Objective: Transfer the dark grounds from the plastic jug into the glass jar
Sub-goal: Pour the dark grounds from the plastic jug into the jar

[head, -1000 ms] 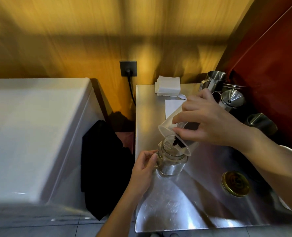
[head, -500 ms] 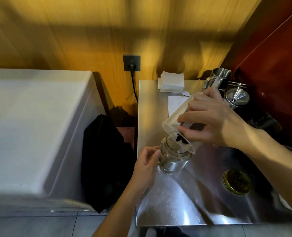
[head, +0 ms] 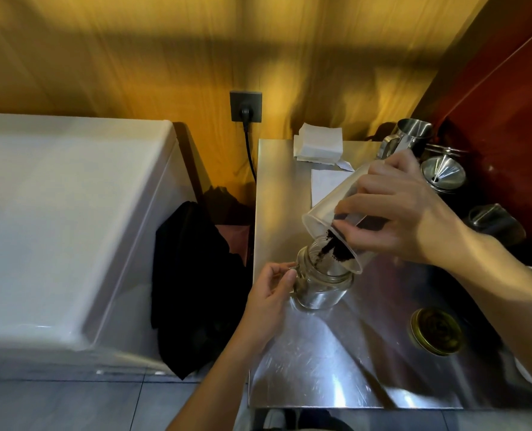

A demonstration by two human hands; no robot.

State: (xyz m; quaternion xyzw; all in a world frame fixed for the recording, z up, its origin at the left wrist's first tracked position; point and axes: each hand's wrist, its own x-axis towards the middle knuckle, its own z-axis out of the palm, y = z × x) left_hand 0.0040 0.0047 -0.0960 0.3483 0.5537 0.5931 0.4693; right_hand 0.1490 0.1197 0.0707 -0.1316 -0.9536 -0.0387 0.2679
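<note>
A right hand (head: 404,209) tips a clear plastic jug (head: 330,213), spilling dark grounds (head: 331,248) into a clear glass jar (head: 320,283) gripped by the left hand (head: 269,295) on a steel tabletop (head: 320,353).

Steel table (head: 314,362): jar (head: 320,287), lid (head: 436,331), probably napkins (head: 318,144).

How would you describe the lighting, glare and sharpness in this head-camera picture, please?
Head view: warm, dim light, with broad soft shadows banding the wooden wall; bright glare streaks on the steel counter; the wide angle bends the white appliance at the edge; the right hand, plastic jug and glass jar are fairly sharp, the wall is smeared.
</note>
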